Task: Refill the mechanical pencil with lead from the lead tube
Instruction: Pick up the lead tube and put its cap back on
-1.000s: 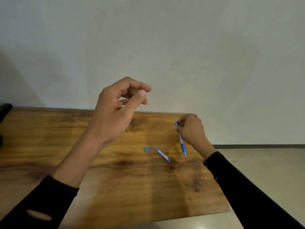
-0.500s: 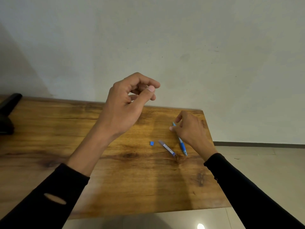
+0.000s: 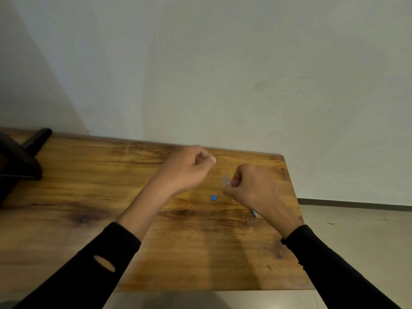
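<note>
Far left, one dark object point(image 3: 15, 161) sits on the wooden table point(image 3: 111, 179), cut off by the frame edge and too shadowed to identify. Two black sleeves come up from below; the left sleeve point(image 3: 84, 266) shows one oval hole. The left hand point(image 3: 187, 170) hovers above the tabletop with fingers curled in and thumb tip against the forefinger — whether anything is pinched there cannot be told. Between the two hands lies one small blue cap point(image 3: 214, 198), flat on the wood and touching neither. The right hand point(image 3: 252, 188) is closed in a fist around the mechanical pencil point(image 3: 254, 213): only its blue tip pokes out below the wrist, near the table, the barrel hidden inside the palm. At the top of that fist a pale, blurred sliver point(image 3: 225, 179) sticks up — too smeared to say whether it is the pencil's end or the lead tube. One pencil counted; no lead tube clearly seen. No writing or brand is readable anywhere.
</note>
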The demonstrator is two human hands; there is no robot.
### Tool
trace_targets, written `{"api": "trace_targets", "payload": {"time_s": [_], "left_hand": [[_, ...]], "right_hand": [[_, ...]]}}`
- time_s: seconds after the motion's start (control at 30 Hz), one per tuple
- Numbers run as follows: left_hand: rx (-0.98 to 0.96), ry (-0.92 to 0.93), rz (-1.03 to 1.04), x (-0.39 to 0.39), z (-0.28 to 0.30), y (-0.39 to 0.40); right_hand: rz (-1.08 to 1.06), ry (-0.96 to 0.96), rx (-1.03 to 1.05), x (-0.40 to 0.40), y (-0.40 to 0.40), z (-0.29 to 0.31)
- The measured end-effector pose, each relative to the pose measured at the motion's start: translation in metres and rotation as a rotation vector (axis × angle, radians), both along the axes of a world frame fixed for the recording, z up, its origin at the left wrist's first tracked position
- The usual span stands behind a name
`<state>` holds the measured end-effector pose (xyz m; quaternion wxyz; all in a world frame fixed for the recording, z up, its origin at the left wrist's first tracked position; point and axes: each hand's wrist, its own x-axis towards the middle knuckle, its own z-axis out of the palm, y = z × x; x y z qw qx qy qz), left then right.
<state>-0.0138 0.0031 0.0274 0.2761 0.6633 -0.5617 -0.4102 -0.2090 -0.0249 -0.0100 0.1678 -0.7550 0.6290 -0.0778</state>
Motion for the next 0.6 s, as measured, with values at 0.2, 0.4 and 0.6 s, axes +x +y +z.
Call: {"api": "trace_targets", "payload": {"time_s": [0.2,0.4,0.6], "left_hand": [[0.123,0.331,0.201,-0.023,-0.024,0.004],[-0.014,0.375,0.316,-0.023,-0.028,0.005],[-0.040,0.308,0.390,-0.009,-0.021,0.002]], "right_hand": [[-0.026,-0.295,-0.187,0.020,0.010,0.019],[0.087,-0.440,-0.159,0.023,0.014,0.017],[0.280,-0.423,0.065,0.009,0.005,0.008]]}}
